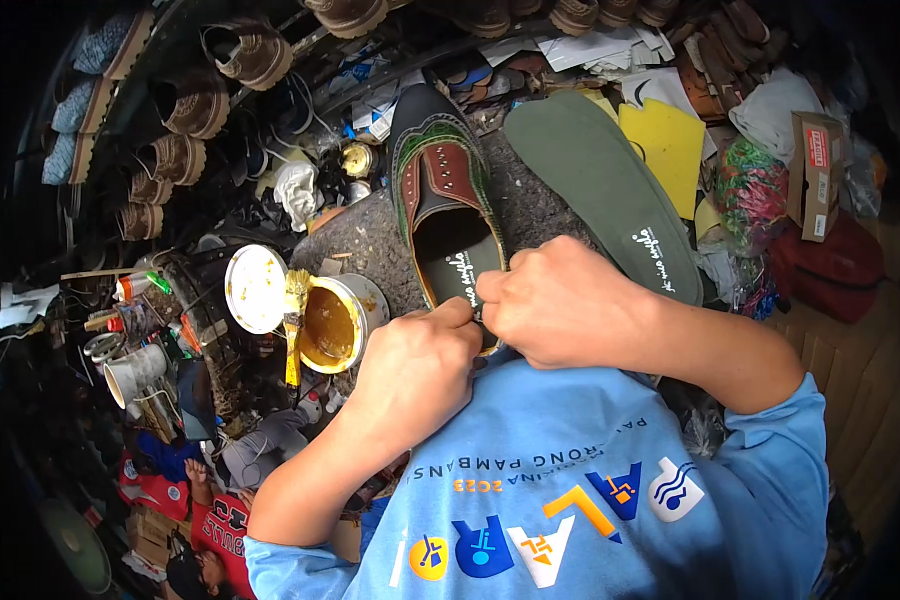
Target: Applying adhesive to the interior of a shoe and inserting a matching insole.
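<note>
A multicoloured leather shoe, black at the toe with green and reddish-brown panels, points away from me on a dark stone slab. Inside it lies a dark printed insole. My left hand is closed on the left side of the shoe's heel opening; my right hand is closed on the right side, knuckles up. My fingertips curl into the opening, so whether they pinch the shoe's rim or the insole's edge is hidden. Right of the shoe lies a flat green insole sheet.
Left of the shoe stands a tub of amber glue with a yellow-handled brush and a white lid. Yellow sheets and a cardboard box lie right. Brown shoes line racks behind. Another person is at lower left.
</note>
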A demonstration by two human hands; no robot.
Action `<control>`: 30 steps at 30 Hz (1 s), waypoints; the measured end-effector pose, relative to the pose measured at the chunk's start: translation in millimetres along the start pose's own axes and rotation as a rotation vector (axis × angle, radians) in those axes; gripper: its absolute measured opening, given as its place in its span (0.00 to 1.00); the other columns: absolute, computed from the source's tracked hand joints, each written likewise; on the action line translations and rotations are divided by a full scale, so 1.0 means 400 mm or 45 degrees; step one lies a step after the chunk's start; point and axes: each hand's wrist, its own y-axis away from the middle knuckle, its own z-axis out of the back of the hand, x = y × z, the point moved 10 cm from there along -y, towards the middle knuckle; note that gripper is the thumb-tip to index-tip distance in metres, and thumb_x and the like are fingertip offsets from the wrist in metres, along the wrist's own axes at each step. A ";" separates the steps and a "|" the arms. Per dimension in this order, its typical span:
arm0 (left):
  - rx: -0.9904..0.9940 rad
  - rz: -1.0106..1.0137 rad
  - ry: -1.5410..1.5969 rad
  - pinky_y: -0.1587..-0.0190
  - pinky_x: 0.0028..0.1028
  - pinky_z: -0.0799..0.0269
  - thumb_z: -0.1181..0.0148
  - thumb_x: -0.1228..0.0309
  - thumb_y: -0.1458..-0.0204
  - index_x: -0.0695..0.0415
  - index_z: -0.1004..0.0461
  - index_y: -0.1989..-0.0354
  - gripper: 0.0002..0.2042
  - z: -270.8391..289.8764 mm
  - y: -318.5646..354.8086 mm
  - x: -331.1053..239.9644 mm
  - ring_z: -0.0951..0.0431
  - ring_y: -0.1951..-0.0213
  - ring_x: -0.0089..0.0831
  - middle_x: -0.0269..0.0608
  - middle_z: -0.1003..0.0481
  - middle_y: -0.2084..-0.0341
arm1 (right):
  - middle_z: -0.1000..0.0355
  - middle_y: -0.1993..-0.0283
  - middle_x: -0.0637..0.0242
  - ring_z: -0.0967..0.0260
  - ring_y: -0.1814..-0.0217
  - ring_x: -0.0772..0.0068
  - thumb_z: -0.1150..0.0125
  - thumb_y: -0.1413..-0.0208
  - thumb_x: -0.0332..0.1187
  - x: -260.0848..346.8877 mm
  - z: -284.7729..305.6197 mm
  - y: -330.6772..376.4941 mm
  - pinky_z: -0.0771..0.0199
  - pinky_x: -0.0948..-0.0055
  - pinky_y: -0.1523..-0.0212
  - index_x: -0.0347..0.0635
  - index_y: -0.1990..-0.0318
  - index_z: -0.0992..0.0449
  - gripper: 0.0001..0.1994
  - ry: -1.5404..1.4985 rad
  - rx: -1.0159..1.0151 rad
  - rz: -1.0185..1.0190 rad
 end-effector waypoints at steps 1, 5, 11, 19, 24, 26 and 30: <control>0.052 0.071 -0.001 0.66 0.41 0.21 0.31 0.78 0.62 0.61 0.20 0.71 0.07 -0.005 0.002 0.009 0.18 0.69 0.45 0.43 0.25 0.71 | 0.24 0.69 0.63 0.20 0.68 0.61 0.36 0.55 0.32 0.007 -0.001 0.003 0.20 0.61 0.72 0.40 0.75 0.20 0.05 -0.011 -0.002 -0.007; -0.156 0.066 0.255 0.53 0.40 0.19 0.25 0.75 0.59 0.60 0.17 0.60 0.15 0.053 0.066 -0.021 0.17 0.54 0.49 0.48 0.20 0.53 | 0.18 0.68 0.59 0.16 0.66 0.63 0.36 0.50 0.31 0.049 -0.001 0.017 0.17 0.64 0.70 0.43 0.74 0.17 0.05 0.017 -0.014 -0.077; -0.955 0.659 0.495 0.56 0.28 0.19 0.29 0.80 0.47 0.63 0.18 0.50 0.15 0.148 0.336 0.190 0.17 0.55 0.36 0.51 0.22 0.46 | 0.21 0.70 0.62 0.19 0.77 0.63 0.39 0.47 0.30 0.096 -0.026 0.023 0.21 0.65 0.80 0.33 0.52 0.24 0.16 -0.076 0.056 -0.269; -0.810 0.999 -0.019 0.53 0.32 0.22 0.29 0.76 0.43 0.62 0.24 0.38 0.23 0.066 0.501 0.355 0.19 0.52 0.37 0.49 0.23 0.46 | 0.22 0.76 0.56 0.19 0.76 0.54 0.42 0.45 0.29 0.066 -0.039 0.016 0.21 0.57 0.79 0.33 0.57 0.27 0.10 -0.406 -0.018 -0.348; -0.830 1.175 0.732 0.56 0.23 0.24 0.33 0.84 0.43 0.65 0.31 0.31 0.29 -0.020 0.516 0.427 0.22 0.58 0.21 0.38 0.22 0.56 | 0.22 0.76 0.51 0.19 0.74 0.48 0.43 0.44 0.28 0.055 -0.037 -0.006 0.20 0.53 0.76 0.33 0.59 0.28 0.08 -0.485 0.086 -0.327; -0.876 1.057 0.599 0.48 0.24 0.25 0.36 0.84 0.41 0.66 0.28 0.34 0.25 0.013 0.494 0.411 0.22 0.52 0.22 0.41 0.20 0.50 | 0.22 0.75 0.49 0.18 0.71 0.46 0.43 0.45 0.27 0.054 -0.036 -0.016 0.18 0.52 0.73 0.31 0.61 0.26 0.08 -0.511 0.217 -0.289; -1.117 0.826 0.418 0.54 0.22 0.25 0.35 0.77 0.36 0.68 0.24 0.38 0.19 0.094 0.487 0.358 0.21 0.59 0.21 0.42 0.17 0.56 | 0.21 0.73 0.49 0.18 0.71 0.44 0.40 0.49 0.27 0.030 0.072 -0.028 0.18 0.51 0.71 0.31 0.68 0.21 0.07 -0.432 0.068 -0.180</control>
